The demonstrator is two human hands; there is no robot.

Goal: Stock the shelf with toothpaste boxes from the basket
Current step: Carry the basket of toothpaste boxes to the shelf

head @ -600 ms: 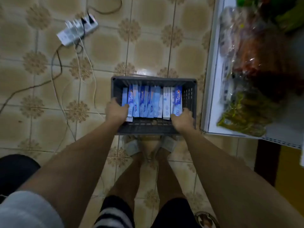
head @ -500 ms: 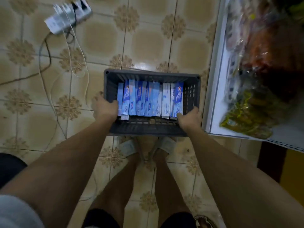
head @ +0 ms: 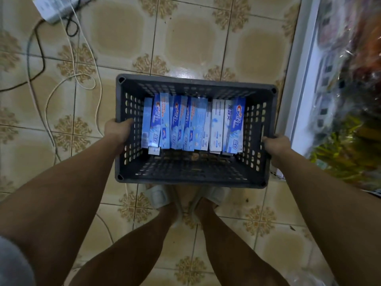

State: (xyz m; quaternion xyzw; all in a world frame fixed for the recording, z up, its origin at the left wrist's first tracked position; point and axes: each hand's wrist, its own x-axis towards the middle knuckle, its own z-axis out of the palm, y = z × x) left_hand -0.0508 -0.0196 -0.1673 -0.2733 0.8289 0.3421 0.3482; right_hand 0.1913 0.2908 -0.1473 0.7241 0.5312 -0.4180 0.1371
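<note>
Both hands grip the basket [head: 193, 178]: left hand [head: 117, 131], right hand [head: 276, 144].
Carrying step; next, probably set down beside the blurred shelf [head: 299, 100], free toothpaste boxes [head: 193, 124].

Patterned tile floor [head: 185, 38] — a power strip [head: 55, 7] and loose cables [head: 61, 87] lie on it.

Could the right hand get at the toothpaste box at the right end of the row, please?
Probably not yet: the right hand grips the basket rim. Once freed, the box lies uncovered nearby.

Both hands [head: 117, 131] [head: 275, 144] grip the basket [head: 195, 170] of toothpaste boxes [head: 193, 124].
</note>
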